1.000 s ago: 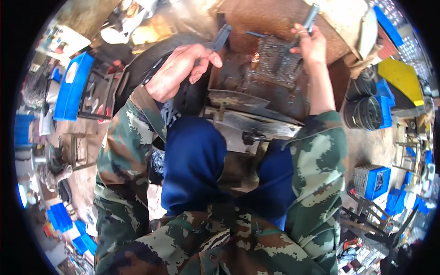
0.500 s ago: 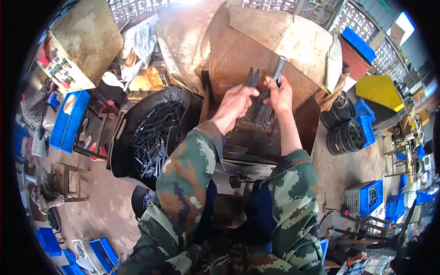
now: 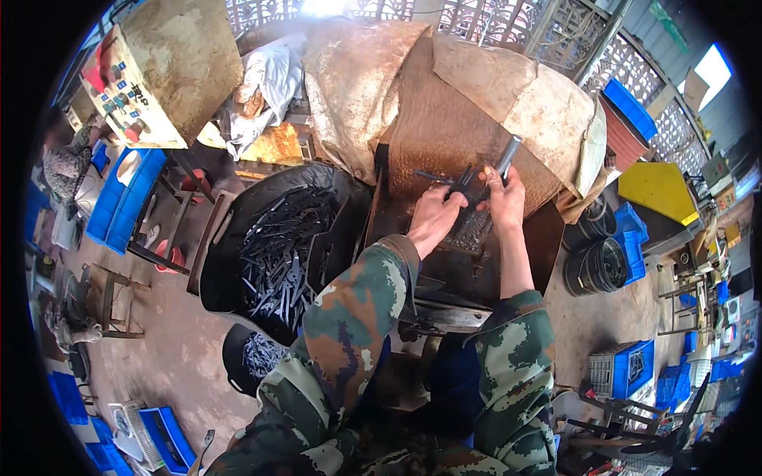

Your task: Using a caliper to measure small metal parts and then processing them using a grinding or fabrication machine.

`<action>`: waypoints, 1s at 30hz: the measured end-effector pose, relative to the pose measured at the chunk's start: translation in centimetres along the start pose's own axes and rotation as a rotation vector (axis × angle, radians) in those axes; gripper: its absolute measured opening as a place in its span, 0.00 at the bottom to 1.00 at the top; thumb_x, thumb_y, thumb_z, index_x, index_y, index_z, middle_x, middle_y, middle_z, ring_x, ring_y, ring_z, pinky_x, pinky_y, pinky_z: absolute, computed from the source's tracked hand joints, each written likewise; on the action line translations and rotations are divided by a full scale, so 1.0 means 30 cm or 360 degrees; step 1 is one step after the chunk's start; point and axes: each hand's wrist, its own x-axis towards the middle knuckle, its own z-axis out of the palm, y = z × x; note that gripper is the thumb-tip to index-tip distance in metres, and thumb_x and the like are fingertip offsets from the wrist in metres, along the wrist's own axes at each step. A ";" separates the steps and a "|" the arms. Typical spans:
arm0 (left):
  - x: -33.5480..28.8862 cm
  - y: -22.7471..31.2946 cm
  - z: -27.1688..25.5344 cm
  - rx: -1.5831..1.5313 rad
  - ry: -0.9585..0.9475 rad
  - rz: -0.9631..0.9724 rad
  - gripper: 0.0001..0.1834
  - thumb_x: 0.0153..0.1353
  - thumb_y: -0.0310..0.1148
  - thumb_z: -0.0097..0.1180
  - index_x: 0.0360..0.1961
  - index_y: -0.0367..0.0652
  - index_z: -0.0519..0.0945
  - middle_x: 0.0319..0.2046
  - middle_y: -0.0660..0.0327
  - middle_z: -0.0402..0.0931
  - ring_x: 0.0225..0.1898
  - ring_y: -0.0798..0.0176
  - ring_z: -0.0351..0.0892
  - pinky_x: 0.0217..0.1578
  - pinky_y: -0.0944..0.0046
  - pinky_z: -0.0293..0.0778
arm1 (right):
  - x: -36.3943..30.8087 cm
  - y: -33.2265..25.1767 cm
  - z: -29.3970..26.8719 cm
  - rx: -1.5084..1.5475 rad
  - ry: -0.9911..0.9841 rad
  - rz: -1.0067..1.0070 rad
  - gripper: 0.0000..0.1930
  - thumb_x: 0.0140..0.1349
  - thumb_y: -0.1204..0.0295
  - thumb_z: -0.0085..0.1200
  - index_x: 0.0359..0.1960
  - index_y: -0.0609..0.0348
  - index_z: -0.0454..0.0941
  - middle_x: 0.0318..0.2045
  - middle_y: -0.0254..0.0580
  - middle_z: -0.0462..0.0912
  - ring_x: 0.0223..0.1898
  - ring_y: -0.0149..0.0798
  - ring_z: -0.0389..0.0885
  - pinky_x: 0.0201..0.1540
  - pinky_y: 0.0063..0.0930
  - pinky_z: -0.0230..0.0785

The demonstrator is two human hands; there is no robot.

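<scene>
My left hand (image 3: 435, 219) is closed on a few thin dark metal strips (image 3: 465, 179) that stick out past its fingers. Close beside it, my right hand (image 3: 509, 198) grips a grey metal rod (image 3: 509, 152), its bare end pointing up and away. Below both hands is a dark, grimy block (image 3: 471, 232) inside a rusty metal trough (image 3: 520, 252). Behind them hangs a brown, stained sheet (image 3: 444, 119) draped over a bulky form. The lower end of the rod is hidden by my fingers.
Left of the trough stands a black tub (image 3: 208, 270) heaped with dark metal strips (image 3: 278, 246). A smaller black container (image 3: 235, 361) sits below it. A control box (image 3: 186, 71) rises at the far left, near another person (image 3: 67, 163). Black buckets (image 3: 591, 268) stand at the right.
The view has shifted, so the scene sits lower and further right. The strips in my left hand are now nearer the rod and lower behind the fingers. Both hands keep their grip.
</scene>
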 end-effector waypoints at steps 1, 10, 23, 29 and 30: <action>0.000 0.006 0.001 0.0018 -0.0007 -0.0030 0.12 0.61 0.37 0.51 0.31 0.40 0.82 0.19 0.68 0.67 0.22 0.73 0.64 0.25 0.67 0.61 | 0.002 0.000 0.000 -0.0004 -0.0007 0.0012 0.13 0.68 0.65 0.56 0.45 0.61 0.75 0.34 0.41 0.83 0.21 0.31 0.78 0.16 0.25 0.71; 0.005 -0.001 0.008 -0.0030 -0.0055 -0.0039 0.12 0.61 0.36 0.52 0.31 0.39 0.82 0.19 0.69 0.66 0.22 0.73 0.63 0.24 0.67 0.60 | -0.008 -0.003 0.003 0.0048 -0.0001 0.0004 0.13 0.67 0.65 0.56 0.45 0.61 0.75 0.34 0.40 0.83 0.19 0.30 0.76 0.15 0.23 0.69; 0.015 -0.028 0.003 0.0026 -0.0026 -0.0037 0.12 0.62 0.36 0.52 0.31 0.40 0.82 0.20 0.68 0.66 0.23 0.73 0.62 0.26 0.68 0.60 | 0.000 -0.002 -0.004 0.0005 0.0013 0.0014 0.13 0.67 0.64 0.57 0.42 0.62 0.76 0.33 0.40 0.83 0.17 0.32 0.76 0.15 0.25 0.71; 0.026 -0.046 -0.015 0.0070 -0.0005 -0.0049 0.12 0.63 0.37 0.52 0.31 0.39 0.82 0.22 0.68 0.68 0.25 0.72 0.62 0.28 0.68 0.61 | 0.004 -0.007 0.011 0.0021 -0.0012 0.0007 0.14 0.67 0.63 0.57 0.42 0.63 0.76 0.34 0.41 0.83 0.17 0.33 0.77 0.16 0.26 0.72; 0.029 -0.048 -0.014 0.0094 0.0004 -0.0056 0.13 0.61 0.37 0.52 0.33 0.38 0.83 0.24 0.61 0.74 0.28 0.66 0.70 0.32 0.63 0.67 | 0.004 -0.006 0.010 0.0029 -0.0018 0.0009 0.14 0.67 0.63 0.57 0.42 0.63 0.76 0.33 0.41 0.83 0.17 0.33 0.77 0.16 0.27 0.72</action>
